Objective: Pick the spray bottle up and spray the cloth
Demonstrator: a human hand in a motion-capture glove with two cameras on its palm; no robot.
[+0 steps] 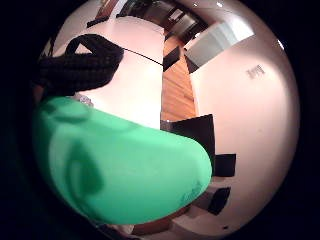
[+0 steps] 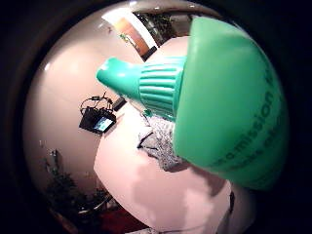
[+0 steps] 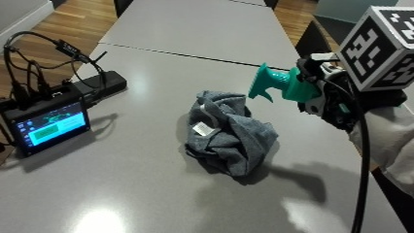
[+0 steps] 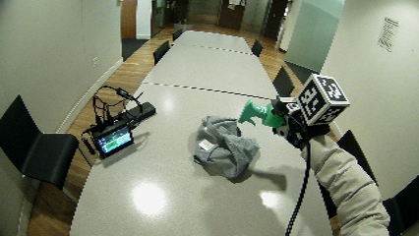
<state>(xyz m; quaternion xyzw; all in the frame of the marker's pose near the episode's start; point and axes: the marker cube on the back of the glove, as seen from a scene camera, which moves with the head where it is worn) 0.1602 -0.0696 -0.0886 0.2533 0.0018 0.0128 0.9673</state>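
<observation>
Across the long grey table [image 3: 162,194], which runs away from the camera with a seam line crossing it beyond the things, black chairs [image 4: 39,150] stand along both sides; on the table's near half, roughly in the middle, lies the cloth [image 3: 226,133], a crumpled grey heap with a small white label showing on its folds; off to one side, well apart from the cloth, a small screen [image 3: 48,126] stands lit near the table's edge, with a black box and looped cables just behind it; above the table and near the cloth, without touching it, the gloved right hand [image 3: 336,99] holds the spray bottle [image 3: 278,85] in the air, fingers curled round its green body, a pale sleeve trailing back from the wrist; the bottle lies tilted, its ribbed collar and nozzle [image 2: 119,78] pointing toward the cloth; in both palm views the green body [image 1: 125,170] fills much of the picture, close against the palm, and dark lettering runs along its side.
</observation>
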